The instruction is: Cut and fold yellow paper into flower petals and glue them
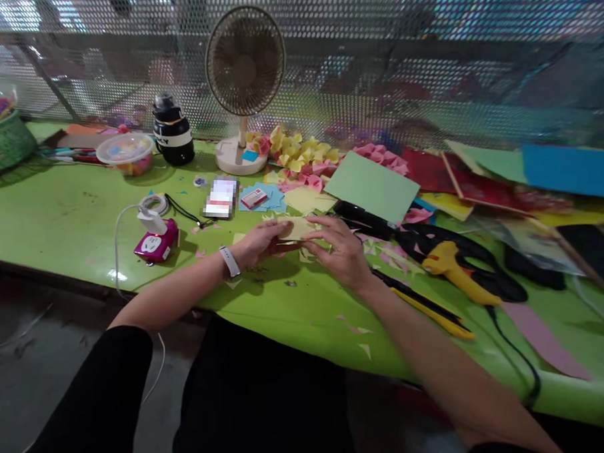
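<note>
Between my two hands is a small stack of pale yellow paper (298,230), raised a little over the green table. My left hand (262,243), with a white band at the wrist, is closed on the stack's left end, thumb on top. The fingers of my right hand (341,253) pinch its right side. Paper scraps lie on the table around and under both hands. Just beyond them are a pale yellow sheet (308,201) and blue paper squares (273,197) with a small red-and-white box (254,198) on top.
Scissors (461,257), a yellow glue gun (455,270) and a yellow cutter knife (428,309) lie to the right. Folded paper flowers (300,153) and a fan (246,70) stand behind. Leftward are a phone (220,197), a purple power adapter (156,242) and a black bottle (173,134).
</note>
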`<state>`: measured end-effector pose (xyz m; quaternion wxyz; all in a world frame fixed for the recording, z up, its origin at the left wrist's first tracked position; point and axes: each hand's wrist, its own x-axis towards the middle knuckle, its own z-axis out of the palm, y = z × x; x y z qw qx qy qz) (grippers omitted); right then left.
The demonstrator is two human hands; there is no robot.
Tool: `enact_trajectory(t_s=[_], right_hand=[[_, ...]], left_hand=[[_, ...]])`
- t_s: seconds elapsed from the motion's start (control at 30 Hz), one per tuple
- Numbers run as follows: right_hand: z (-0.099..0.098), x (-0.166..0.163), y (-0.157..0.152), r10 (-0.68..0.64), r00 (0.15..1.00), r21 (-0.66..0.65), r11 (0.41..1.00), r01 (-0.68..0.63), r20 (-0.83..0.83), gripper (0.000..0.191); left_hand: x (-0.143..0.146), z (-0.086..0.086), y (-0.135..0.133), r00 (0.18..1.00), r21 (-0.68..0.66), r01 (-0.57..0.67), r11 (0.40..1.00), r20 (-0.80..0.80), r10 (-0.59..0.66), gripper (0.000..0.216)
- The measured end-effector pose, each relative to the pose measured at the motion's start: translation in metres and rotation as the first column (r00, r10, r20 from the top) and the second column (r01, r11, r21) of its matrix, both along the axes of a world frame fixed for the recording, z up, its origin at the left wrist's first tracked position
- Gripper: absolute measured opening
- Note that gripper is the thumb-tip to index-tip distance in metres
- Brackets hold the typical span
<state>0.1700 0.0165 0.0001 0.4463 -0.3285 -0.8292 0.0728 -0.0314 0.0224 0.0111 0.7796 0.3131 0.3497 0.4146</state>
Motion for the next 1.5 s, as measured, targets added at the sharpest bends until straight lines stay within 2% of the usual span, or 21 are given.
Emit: enact_trajectory(t_s=[0.13,0.3,0.47,0.7,1.03,1.5], right_hand=[[-0.003,0.001,-0.001,-0.049,0.975,-0.201,0.980,0.005,-0.218,0.020],[-0.005,-0.003,-0.006,-0.095,0.932,-0.323,0.946,-0.025,-0.351,0.027],[-0.003,-0.003,-0.011,-0.112,0.910,-0.436,0.897,-0.081,-0.400,0.026],[-0.003,-0.004,-0.012,-0.118,0.919,-0.418,0.907,-0.055,-0.377,0.027],[0.002,-0.007,-0.015,-0.180,0.913,-0.475,0.880,-0.017,-0.366,0.038],[-0.003,-0.007,-0.011,-0.174,0.912,-0.456,0.890,-0.016,-0.371,0.037]], left_hand=[[0.000,0.001,-0.003,0.997,0.042,0.077,0.996,0.000,-0.078,0.011],[0.001,0.001,-0.008,0.979,0.148,0.201,0.968,0.000,-0.203,0.049],[0.001,-0.006,-0.009,0.976,0.301,0.205,0.931,-0.133,-0.172,0.045],[0.001,-0.006,-0.010,0.978,0.266,0.186,0.946,-0.140,-0.153,0.044],[0.002,-0.005,-0.012,0.975,0.233,0.205,0.951,-0.136,-0.177,0.042],[0.003,-0.001,-0.011,0.978,0.212,0.195,0.958,-0.116,-0.173,0.041]])
